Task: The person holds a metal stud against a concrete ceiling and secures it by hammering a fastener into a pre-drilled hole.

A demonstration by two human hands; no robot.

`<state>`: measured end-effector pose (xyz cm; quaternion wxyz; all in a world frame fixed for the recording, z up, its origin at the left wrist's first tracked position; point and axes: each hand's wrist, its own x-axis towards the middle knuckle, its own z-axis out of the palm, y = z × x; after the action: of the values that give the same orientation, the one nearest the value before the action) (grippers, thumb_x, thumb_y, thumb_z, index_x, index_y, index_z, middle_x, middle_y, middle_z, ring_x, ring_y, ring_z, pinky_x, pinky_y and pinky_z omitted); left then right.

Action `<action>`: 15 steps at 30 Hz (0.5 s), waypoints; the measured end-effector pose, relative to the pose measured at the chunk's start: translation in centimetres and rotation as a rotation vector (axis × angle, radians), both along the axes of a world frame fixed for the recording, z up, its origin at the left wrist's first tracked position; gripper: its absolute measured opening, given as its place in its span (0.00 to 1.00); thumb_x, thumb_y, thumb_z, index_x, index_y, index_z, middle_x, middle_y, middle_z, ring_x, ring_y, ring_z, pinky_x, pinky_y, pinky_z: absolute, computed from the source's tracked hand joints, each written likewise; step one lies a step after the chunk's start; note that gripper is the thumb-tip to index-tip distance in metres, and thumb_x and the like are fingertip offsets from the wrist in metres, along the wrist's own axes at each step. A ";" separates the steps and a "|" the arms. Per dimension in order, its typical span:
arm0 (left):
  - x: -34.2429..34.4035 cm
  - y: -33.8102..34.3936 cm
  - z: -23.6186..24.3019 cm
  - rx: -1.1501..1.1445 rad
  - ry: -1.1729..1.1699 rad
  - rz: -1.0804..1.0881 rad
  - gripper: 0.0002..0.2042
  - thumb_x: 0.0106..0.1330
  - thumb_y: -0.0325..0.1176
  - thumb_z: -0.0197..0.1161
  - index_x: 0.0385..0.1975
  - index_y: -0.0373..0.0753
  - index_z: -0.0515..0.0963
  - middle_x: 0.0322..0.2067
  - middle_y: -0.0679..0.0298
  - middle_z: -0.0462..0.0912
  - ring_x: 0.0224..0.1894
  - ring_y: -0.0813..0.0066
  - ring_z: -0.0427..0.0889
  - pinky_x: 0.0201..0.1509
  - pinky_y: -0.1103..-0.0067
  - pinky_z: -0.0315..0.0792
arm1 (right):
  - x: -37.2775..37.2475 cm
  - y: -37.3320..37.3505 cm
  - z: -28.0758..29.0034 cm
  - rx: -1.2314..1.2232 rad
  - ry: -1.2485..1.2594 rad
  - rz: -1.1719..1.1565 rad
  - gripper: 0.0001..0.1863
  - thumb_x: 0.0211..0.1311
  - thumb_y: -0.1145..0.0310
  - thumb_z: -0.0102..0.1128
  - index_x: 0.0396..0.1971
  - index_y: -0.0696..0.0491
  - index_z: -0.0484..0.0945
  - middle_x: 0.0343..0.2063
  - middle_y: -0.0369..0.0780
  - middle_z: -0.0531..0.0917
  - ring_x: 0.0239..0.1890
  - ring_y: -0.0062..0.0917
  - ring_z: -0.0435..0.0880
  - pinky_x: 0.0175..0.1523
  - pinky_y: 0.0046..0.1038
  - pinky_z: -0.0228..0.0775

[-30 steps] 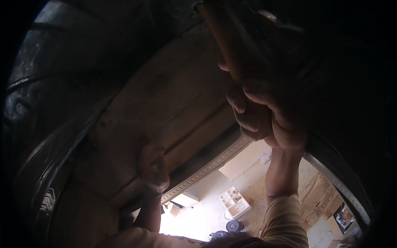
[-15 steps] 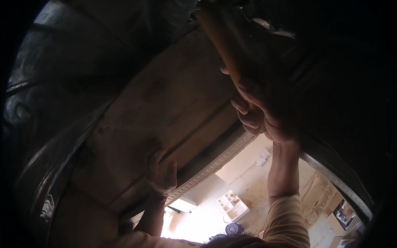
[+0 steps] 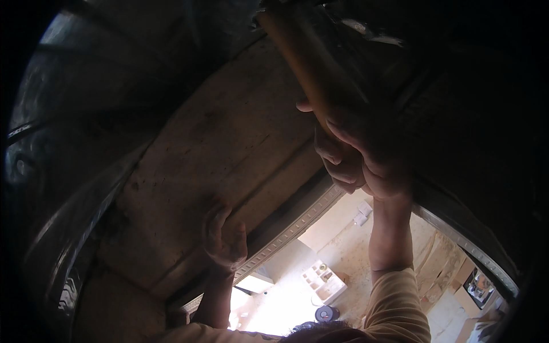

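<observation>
My right hand [image 3: 366,157] is wrapped round the lower part of a smooth brown wooden handle [image 3: 303,74]. The handle slants up and left into the dark, where its far end is too dim to make out. Lower and to the left, my left hand [image 3: 226,237] is raised with its fingers apart and a little curled. It holds nothing and is nearest to a dusty brown board [image 3: 217,137]; whether it touches the board I cannot tell.
A ridged metal strip [image 3: 291,228] edges a bright opening, with another metal edge [image 3: 483,260] at right. Dark shiny sheeting [image 3: 63,137] curves along the left. Through the opening show a white compartment tray [image 3: 325,283] and a dark round object [image 3: 326,313].
The handle and my right hand have shifted slightly left in the picture, the grip unchanged. My left hand stays nearly in place, its fingers still apart.
</observation>
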<state>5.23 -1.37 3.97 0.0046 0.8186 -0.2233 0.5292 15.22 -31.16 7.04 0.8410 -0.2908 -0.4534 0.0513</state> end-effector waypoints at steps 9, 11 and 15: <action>0.1 0.3 -0.2 0.040 -0.020 -0.007 0.17 0.55 0.29 0.62 0.45 0.32 0.74 0.43 0.51 0.77 0.46 0.53 0.77 0.51 0.67 0.72 | 1.1 0.8 -0.1 0.031 -0.082 0.082 0.26 0.69 0.56 0.45 0.57 0.59 0.63 0.18 0.33 0.67 0.08 0.10 0.57 0.09 0.16 0.48; 0.4 0.0 -0.4 0.053 -0.023 0.020 0.17 0.55 0.28 0.62 0.45 0.32 0.74 0.43 0.51 0.78 0.46 0.53 0.77 0.51 0.66 0.71 | 0.9 0.7 -0.6 0.036 -0.046 0.109 0.26 0.69 0.56 0.45 0.58 0.60 0.62 0.17 0.33 0.67 0.07 0.10 0.56 0.08 0.16 0.48; 0.1 0.9 -0.9 0.043 -0.029 0.023 0.18 0.54 0.29 0.62 0.46 0.31 0.74 0.42 0.51 0.78 0.45 0.54 0.77 0.50 0.67 0.72 | 0.5 -0.1 -0.4 0.036 -0.028 0.194 0.22 0.67 0.57 0.52 0.53 0.56 0.66 0.17 0.33 0.68 0.10 0.13 0.62 0.11 0.17 0.54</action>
<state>5.32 -0.50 3.09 -0.0222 0.8133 -0.2252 0.5361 15.76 -31.22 6.62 0.8307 -0.2311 -0.4920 0.1201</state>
